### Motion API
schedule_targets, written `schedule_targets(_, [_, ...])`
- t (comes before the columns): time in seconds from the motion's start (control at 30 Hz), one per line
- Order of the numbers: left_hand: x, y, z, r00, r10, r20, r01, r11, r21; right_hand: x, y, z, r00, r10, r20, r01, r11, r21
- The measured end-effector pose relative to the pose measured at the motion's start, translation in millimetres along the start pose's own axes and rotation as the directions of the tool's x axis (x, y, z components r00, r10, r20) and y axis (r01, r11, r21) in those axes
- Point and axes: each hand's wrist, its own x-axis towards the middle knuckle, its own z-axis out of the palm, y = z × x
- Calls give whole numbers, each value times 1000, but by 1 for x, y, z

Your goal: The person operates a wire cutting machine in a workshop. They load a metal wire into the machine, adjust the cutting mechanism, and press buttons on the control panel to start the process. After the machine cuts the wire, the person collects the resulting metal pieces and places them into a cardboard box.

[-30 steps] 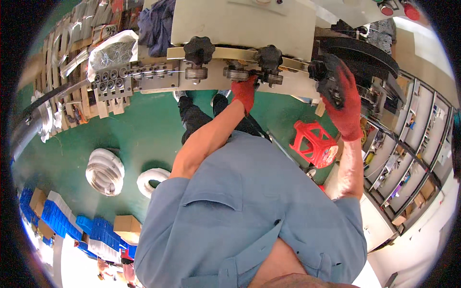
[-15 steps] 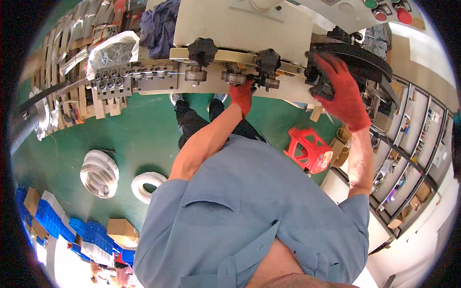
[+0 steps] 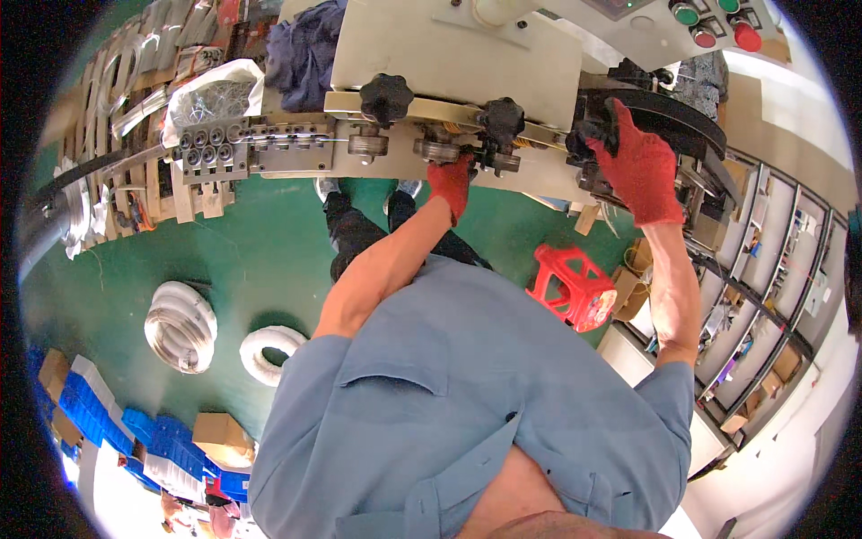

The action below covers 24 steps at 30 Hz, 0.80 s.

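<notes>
My left hand, in a red work glove with dark fingertips, is closed at the machine's front edge, beside a grooved metal roller. Whatever its fingers hold is hidden. A second roller sits to its left, under a black star knob; another black star knob stands to its right. My right hand, gloved alike, bends its fingers at a dark mechanism by a large black wheel. Its thumb and fingertips blend into the dark parts, so what they grip is unclear.
Straightening-roller blocks line the machine's left side. Behind them lie a bag of wire and a blue cloth. A button panel overhangs at upper right. On the floor are a red stool and wire coils.
My right hand has drawn its spread fingers closer together and turned upright at the dark mechanism. My left hand stays at the roller. The view has shifted slightly.
</notes>
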Motion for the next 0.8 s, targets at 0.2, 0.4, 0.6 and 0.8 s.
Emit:
schedule_targets(0.2, [-19,24,10,988,-147,40,151,981,-123,-6,21,9,846,-485,-222,488,872,-45])
schedule_targets(0.4, [-8,8,6,999,42,-19,-41,999,21,-4,8,4,993,-23,115,13,997,80])
schedule_targets(0.6, [-29,41,16,998,58,15,-60,983,174,-15,13,8,844,-483,-233,476,875,-88])
schedule_targets(0.8, [-12,15,7,998,-57,15,58,997,-46,-7,13,29,974,-218,-55,219,975,24])
